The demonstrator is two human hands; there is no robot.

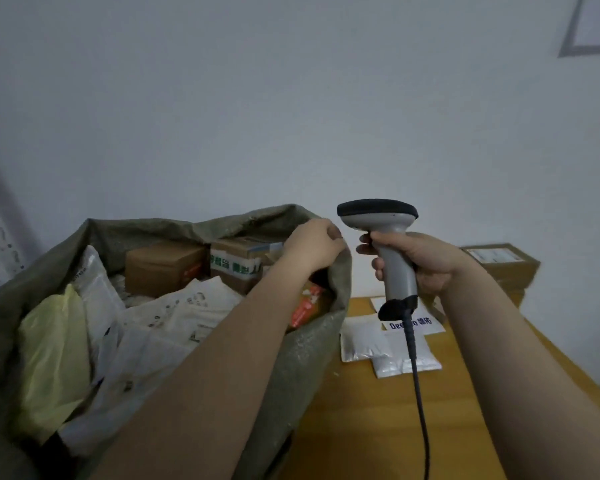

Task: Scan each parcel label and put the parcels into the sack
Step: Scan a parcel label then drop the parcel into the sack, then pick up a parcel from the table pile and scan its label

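A pale grey wall (291, 98) fills the upper half of the view, with the corner of a frame (593, 26) at top right. Below it a wooden table (413, 427) runs along the right. A big olive sack (309, 358) stands open against the table's left edge, its mouth wide and heaped nearly to the rim with parcels (174, 317): white mailers, a yellow bag and, at the back, two cardboard boxes. A stack of brown boxes (503, 268) sits on the table's far right corner by the wall, and several white pouches (364, 337) lie overlapping just beside the sack. The left hand (314, 245) reaches across the sack's mouth, fingers curled over the far right part of the rim and gripping the cloth. The right hand (420, 261) is wrapped round the handle of a grey scanner (392, 258), held upright above the pouches, its cable (418, 393) hanging down across them and out of view at the bottom. Open wood shows between the sack and the right forearm, from the pouches toward the viewer
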